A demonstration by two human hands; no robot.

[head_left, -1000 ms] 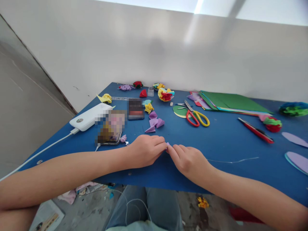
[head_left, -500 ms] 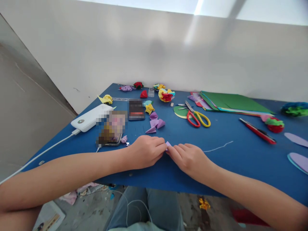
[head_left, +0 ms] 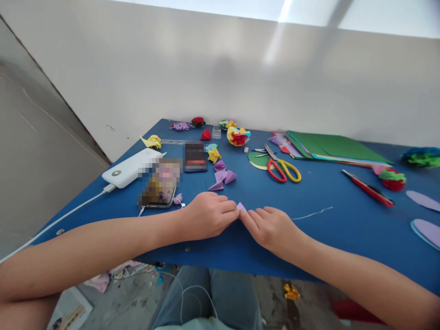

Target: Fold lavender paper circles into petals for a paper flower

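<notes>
My left hand [head_left: 206, 215] and my right hand [head_left: 271, 227] meet near the front edge of the blue table [head_left: 326, 229]. Both pinch a small folded piece of purple paper [head_left: 241, 206] between their fingertips, pressed low against the table top. Only a corner of the paper shows; the rest is hidden by my fingers. Several folded purple paper cones [head_left: 222, 176] lie just beyond my hands.
A phone [head_left: 160, 183], a white power bank [head_left: 129, 167] with cable and a dark card [head_left: 195, 156] lie at left. Scissors [head_left: 280, 165], a red knife [head_left: 369, 189], stacked coloured sheets [head_left: 330, 145], paper flowers [head_left: 237, 135] and purple ovals [head_left: 424, 215] lie behind and right. A thin wire [head_left: 311, 213] lies right of my hands.
My hands stay together on the purple paper, its corner now showing a little more. The thin wire has shifted up and left. The view has shifted slightly.
</notes>
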